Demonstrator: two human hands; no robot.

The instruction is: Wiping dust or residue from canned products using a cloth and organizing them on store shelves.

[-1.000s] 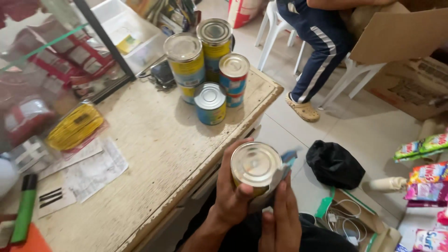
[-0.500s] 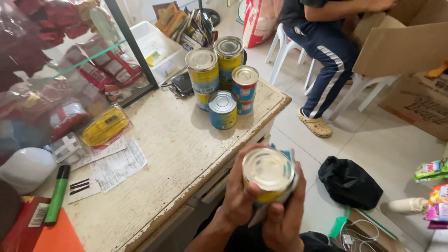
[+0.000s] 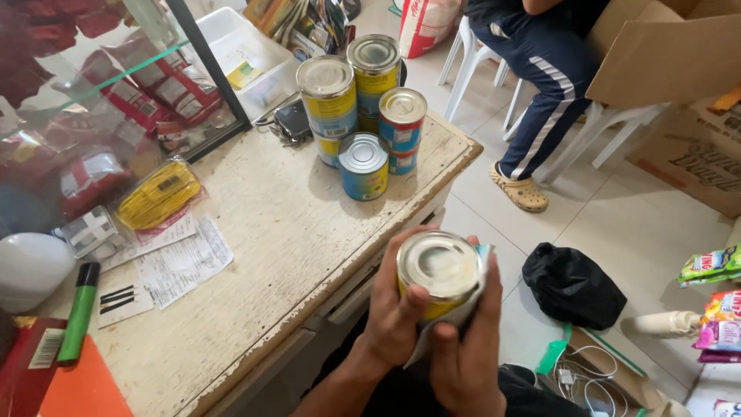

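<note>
We hold a yellow can [image 3: 441, 276] upright in front of us, just off the edge of the worn desk [image 3: 270, 255], its silver lid facing up. Our left hand [image 3: 397, 316] wraps its fingers closed around the can's left side, thumb pressed on the front. Our right hand [image 3: 469, 347] closes around the right side, pressing a pale cloth [image 3: 463, 309] against the can. On the desk's far corner stands a cluster of cans [image 3: 363, 104], well apart from the one we hold. Papers [image 3: 181, 259] and a green marker [image 3: 79, 311] lie to the left. A black bag [image 3: 573, 284] sits on the floor, and a seated person's leg [image 3: 544, 100] shows beyond.
</note>
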